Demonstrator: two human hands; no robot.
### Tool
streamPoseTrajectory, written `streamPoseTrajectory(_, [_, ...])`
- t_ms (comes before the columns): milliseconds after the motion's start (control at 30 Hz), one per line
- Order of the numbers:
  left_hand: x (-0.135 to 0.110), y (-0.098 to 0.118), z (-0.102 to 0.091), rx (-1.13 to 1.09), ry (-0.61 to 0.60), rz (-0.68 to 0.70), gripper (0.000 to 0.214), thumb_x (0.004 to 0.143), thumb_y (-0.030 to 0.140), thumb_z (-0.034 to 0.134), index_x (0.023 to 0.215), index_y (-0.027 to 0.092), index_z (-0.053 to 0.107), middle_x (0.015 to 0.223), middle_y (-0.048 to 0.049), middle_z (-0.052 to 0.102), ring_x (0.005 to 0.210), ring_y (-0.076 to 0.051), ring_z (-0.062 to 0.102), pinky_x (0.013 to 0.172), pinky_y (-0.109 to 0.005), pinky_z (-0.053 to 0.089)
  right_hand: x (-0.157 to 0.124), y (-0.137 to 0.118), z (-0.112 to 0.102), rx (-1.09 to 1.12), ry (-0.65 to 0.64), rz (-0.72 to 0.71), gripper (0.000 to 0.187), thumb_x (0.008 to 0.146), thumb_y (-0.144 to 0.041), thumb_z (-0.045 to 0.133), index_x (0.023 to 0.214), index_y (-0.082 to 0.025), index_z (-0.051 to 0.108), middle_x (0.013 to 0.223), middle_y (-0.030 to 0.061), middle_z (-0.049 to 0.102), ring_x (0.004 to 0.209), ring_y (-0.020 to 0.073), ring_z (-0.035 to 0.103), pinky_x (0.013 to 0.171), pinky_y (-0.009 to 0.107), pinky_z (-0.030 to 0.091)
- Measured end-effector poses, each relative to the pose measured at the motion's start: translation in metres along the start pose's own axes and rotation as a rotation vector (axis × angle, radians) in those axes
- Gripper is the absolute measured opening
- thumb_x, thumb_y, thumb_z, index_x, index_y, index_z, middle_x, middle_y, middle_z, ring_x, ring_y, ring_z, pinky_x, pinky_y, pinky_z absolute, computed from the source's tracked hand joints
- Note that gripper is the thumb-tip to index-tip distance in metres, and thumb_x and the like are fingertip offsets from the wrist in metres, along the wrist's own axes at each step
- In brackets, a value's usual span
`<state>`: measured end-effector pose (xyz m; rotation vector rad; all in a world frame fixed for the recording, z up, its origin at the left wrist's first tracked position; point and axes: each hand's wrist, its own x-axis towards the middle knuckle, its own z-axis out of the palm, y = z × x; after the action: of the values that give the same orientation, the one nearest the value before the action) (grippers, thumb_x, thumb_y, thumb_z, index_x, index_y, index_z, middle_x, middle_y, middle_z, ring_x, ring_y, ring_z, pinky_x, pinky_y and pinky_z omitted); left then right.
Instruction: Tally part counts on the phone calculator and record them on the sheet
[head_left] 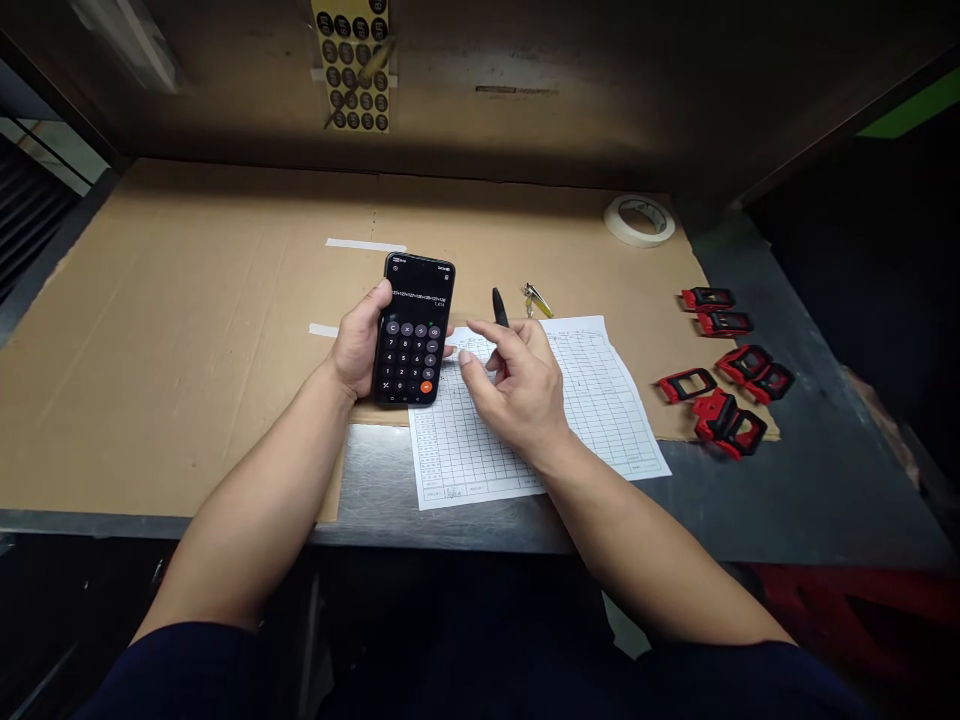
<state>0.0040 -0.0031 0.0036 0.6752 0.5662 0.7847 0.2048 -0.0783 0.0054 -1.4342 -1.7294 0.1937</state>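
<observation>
My left hand (358,345) is closed around a black smartphone (412,345), holding it upright over the sheet's left edge. On its screen a calculator shows a long addition, with an orange key at the lower right. My right hand (521,385) hovers just right of the phone, its index finger pointing toward the keypad without touching it. A black pen (499,306) sticks up from behind that finger, apparently tucked in the curled fingers; its lower part is hidden. Under this hand lies a printed grid sheet (607,420), partly covered, with handwriting at the bottom.
Cardboard (187,330) covers much of the metal bench (465,530). A nail clipper (537,300) lies beyond the sheet. To the right are a tape roll (622,225) and several red-and-black plastic parts (726,322). Round stickers (352,70) hang on the upright metal panel (525,130) behind.
</observation>
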Motion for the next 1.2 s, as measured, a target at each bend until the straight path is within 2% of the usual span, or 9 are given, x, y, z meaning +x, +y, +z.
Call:
streamPoseTrajectory(133, [0.000, -0.002, 0.003, 0.014, 0.015, 0.011, 0.066, 0.091, 0.077, 0.056, 0.112, 0.018, 0.075, 0.095, -0.0105, 0.081, 0.089, -0.029, 0.079, 0.080, -0.043, 0.066, 0.002, 0.002, 0.006, -0.067, -0.042, 0.065, 0.058, 0.095, -0.055, 0.066, 0.145, -0.027, 0.060, 0.118, 0.0095, 0.058, 0.078, 0.0188, 0.061, 0.075, 0.044, 0.063])
streamPoseTrajectory(300, [-0.001, -0.002, 0.005, 0.065, 0.005, 0.013, 0.069, 0.085, 0.081, 0.060, 0.108, 0.018, 0.077, 0.093, -0.0108, 0.081, 0.087, -0.029, 0.079, 0.072, -0.039, 0.064, 0.005, 0.009, 0.009, -0.098, -0.105, 0.111, 0.067, 0.096, -0.066, 0.061, 0.149, -0.026, 0.057, 0.119, 0.0096, 0.057, 0.081, 0.0195, 0.061, 0.079, 0.045, 0.063])
streamPoseTrajectory(467, [-0.002, -0.003, 0.005, 0.108, -0.022, 0.016, 0.069, 0.091, 0.080, 0.051, 0.114, 0.019, 0.075, 0.099, -0.0116, 0.081, 0.092, -0.032, 0.078, 0.076, -0.044, 0.063, 0.007, 0.010, 0.012, -0.121, -0.093, 0.149, 0.077, 0.092, -0.073, 0.062, 0.151, -0.024, 0.055, 0.119, 0.0104, 0.056, 0.082, 0.0203, 0.061, 0.079, 0.046, 0.063])
streamPoseTrajectory(667, [-0.006, -0.005, 0.011, 0.105, -0.042, 0.021, 0.066, 0.087, 0.078, 0.060, 0.113, 0.019, 0.075, 0.103, -0.0127, 0.081, 0.104, -0.035, 0.077, 0.090, -0.049, 0.062, 0.008, 0.010, 0.014, -0.087, -0.031, 0.149, 0.078, 0.090, -0.077, 0.062, 0.147, -0.025, 0.058, 0.117, 0.0086, 0.057, 0.081, 0.0192, 0.061, 0.079, 0.044, 0.063])
streamPoseTrajectory(933, [-0.006, -0.005, 0.009, 0.082, -0.064, 0.043, 0.064, 0.090, 0.074, 0.059, 0.118, 0.018, 0.075, 0.106, -0.0143, 0.081, 0.109, -0.036, 0.077, 0.095, -0.049, 0.061, 0.007, 0.010, 0.014, -0.040, -0.009, 0.132, 0.073, 0.090, -0.072, 0.068, 0.146, -0.026, 0.060, 0.117, 0.0086, 0.059, 0.076, 0.0178, 0.060, 0.075, 0.043, 0.064])
streamPoseTrajectory(1200, [-0.007, -0.005, 0.010, 0.079, -0.040, 0.038, 0.064, 0.090, 0.074, 0.060, 0.117, 0.017, 0.076, 0.108, -0.0150, 0.081, 0.112, -0.037, 0.076, 0.096, -0.050, 0.060, 0.008, 0.009, 0.013, -0.065, -0.046, 0.136, 0.073, 0.092, -0.073, 0.065, 0.147, -0.026, 0.058, 0.116, 0.0088, 0.058, 0.079, 0.0187, 0.061, 0.075, 0.042, 0.064])
